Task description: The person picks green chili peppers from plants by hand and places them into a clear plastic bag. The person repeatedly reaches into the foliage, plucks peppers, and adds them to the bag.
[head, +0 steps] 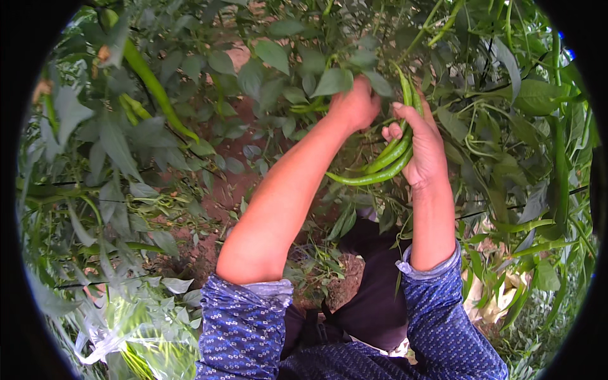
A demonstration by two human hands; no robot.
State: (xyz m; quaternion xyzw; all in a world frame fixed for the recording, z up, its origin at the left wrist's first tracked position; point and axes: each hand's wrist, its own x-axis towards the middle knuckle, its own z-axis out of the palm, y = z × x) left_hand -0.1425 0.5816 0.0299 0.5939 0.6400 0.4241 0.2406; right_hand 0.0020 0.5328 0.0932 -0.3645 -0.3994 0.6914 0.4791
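Observation:
Several long green chili peppers (390, 159) lie in my right hand (422, 137), held between the thumb and fingers, their curved tips pointing down and to the left. My left hand (355, 105) reaches among the pepper leaves (334, 81) just to the left of it, with its fingers curled; leaves and the back of the hand hide what it touches. Close to its left side, more thin green peppers (308, 108) hang on the plant. A large green pepper (154, 85) hangs at the upper left.
Dense pepper plants stand on both sides, with thin dark lines (475, 213) running through them. A clear plastic bag (156, 349) with green peppers in it lies at the lower left. Reddish soil (228, 190) shows between the plants. Pale crumpled material (498, 299) is at the lower right.

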